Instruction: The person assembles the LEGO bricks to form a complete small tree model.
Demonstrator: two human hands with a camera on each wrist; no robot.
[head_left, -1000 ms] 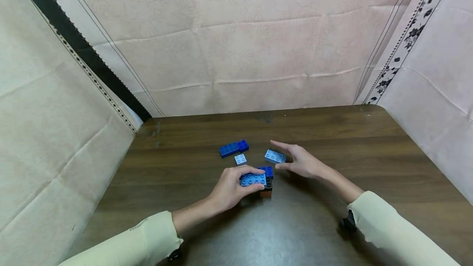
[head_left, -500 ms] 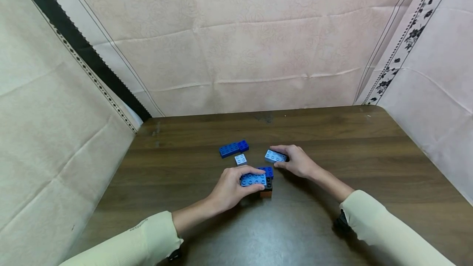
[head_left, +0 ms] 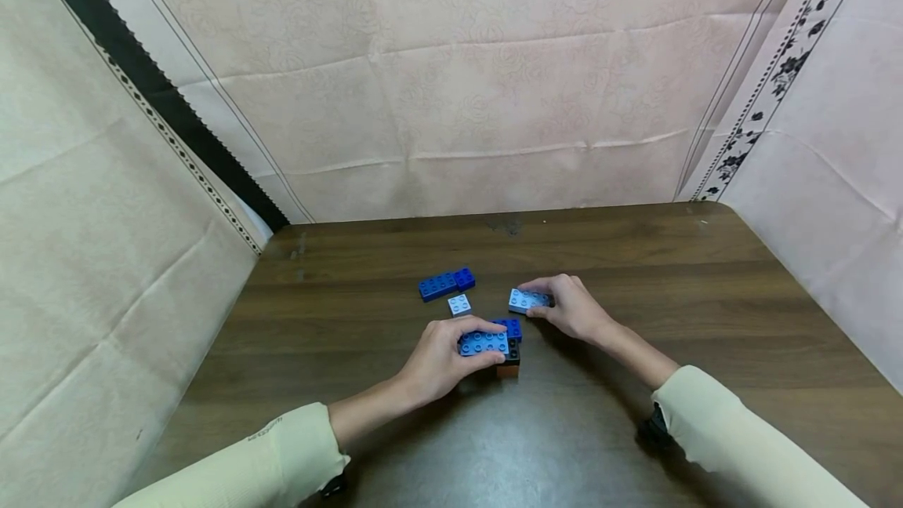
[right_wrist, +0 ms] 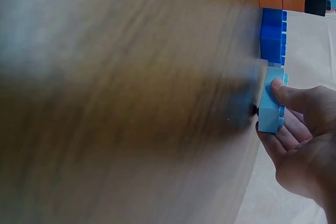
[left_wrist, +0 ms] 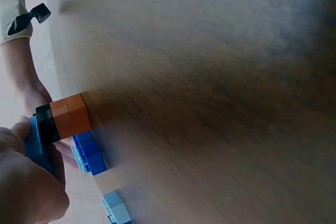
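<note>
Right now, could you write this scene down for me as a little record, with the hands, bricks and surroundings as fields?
Left hand: left hand grips the medium blue brick
Right hand: right hand pinches the light blue brick
Stack: orange bricks lowest, black brick above, medium blue brick on top
Beside stack: dark blue brick
Farther back: small pale blue four-stud brick; beyond it, two dark blue bricks, end to end
Surface: brown wood-grain table
Backdrop: pale patterned cloth

Bricks [head_left: 483,343] are light blue, dark blue, black and orange; the table [head_left: 339,296] streaked brown.
</note>
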